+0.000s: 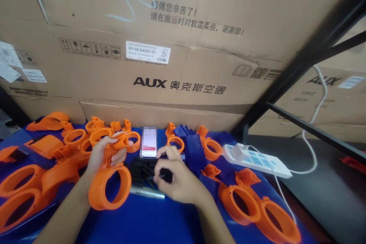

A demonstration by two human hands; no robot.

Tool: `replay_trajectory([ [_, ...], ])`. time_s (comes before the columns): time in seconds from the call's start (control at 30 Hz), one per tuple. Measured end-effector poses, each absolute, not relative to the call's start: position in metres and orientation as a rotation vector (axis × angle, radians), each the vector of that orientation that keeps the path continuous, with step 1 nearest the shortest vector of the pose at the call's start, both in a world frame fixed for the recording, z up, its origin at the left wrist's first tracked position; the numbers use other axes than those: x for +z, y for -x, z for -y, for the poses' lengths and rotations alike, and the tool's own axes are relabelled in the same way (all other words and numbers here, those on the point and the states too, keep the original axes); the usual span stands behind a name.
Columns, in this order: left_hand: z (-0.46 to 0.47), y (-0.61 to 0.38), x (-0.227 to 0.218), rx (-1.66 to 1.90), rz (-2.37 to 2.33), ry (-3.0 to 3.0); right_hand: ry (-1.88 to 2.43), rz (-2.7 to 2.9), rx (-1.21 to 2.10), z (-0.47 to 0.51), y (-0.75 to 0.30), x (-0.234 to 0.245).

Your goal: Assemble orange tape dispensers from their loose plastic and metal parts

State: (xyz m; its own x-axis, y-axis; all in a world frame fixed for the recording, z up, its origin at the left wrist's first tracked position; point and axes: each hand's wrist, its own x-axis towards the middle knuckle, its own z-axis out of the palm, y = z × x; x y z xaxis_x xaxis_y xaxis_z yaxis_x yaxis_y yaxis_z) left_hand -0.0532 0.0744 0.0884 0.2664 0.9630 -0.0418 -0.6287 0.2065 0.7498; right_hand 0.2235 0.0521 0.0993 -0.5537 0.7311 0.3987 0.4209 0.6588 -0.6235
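My left hand is wrapped round the upper stem of an orange plastic ring piece; its large round ring hangs below my fingers, above the blue tabletop. My right hand hovers at a heap of small black pieces, thumb and fingers curled together. Something dark shows between those fingers, but I cannot make out whether it is held or lies behind. A thin clear-looking packet or strip lies under the near edge of the heap.
More orange ring pieces lie at left, with others at right. A phone stands behind the black heap, near dark blue folded pieces. A white power strip with cables lies right. Large cardboard boxes wall the back.
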Motion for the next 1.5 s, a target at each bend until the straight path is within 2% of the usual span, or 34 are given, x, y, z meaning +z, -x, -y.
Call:
replay_trajectory([
  [0.2,-0.073,0.04,0.079,1.174,-0.581,-0.654,0.84,2.541,0.546,-0.043,-0.201,0.081],
  [0.47,-0.074,0.031,0.081,1.161,-0.634,-0.688,0.869,2.493,0.541,-0.041,-0.198,0.084],
  [0.73,-0.063,0.008,0.082,1.434,-0.738,-0.616,0.662,2.172,0.914,-0.038,-0.191,0.088],
  [0.97,-0.067,-0.006,0.071,1.601,-0.774,-0.659,0.56,2.024,0.692,-0.039,-0.187,0.077],
  [1.2,-0.038,-0.022,0.054,1.383,-0.842,-0.893,0.741,1.76,0.418,-0.047,-0.199,0.079],
  [1.33,-0.005,-0.026,0.064,1.223,-0.766,-1.06,0.731,1.861,0.327,-0.047,-0.195,0.074],
  [1.5,-0.002,-0.008,0.076,1.273,-1.112,-1.078,0.674,2.146,0.381,-0.044,-0.195,0.078],
])
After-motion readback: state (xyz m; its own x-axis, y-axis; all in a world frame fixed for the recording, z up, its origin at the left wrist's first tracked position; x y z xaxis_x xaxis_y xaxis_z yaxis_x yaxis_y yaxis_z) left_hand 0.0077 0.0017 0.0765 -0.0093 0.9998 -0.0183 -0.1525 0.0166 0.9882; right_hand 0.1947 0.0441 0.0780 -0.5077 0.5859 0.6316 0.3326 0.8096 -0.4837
